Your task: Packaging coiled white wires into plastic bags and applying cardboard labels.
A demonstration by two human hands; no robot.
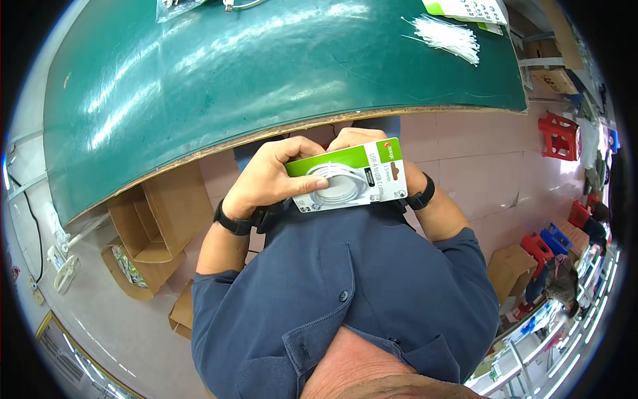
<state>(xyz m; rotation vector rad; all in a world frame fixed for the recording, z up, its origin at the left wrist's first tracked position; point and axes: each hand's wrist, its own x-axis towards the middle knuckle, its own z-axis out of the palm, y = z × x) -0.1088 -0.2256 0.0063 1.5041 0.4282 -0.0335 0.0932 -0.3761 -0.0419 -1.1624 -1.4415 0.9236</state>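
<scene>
Close to my chest, just off the table's near edge, I hold a green and white cable package card (382, 156) with a coiled white USB cable (342, 188) on its front. My left hand (269, 174) grips the card's left end, thumb lying across the front over the coil and fingers behind it. Behind the card is my right hand (359, 136); its knuckles show above the top edge, while most of its fingers are hidden, so what they do there cannot be made out. Black bands circle both wrists.
The green table (252, 73) spreads ahead, bearing a bundle of white cable ties (446, 38), printed cards (468, 9) and a clear bag (178, 8) at its far side. Open cardboard boxes (156, 216) stand at lower left. Red stools (559, 136) and another person (555, 279) are at right.
</scene>
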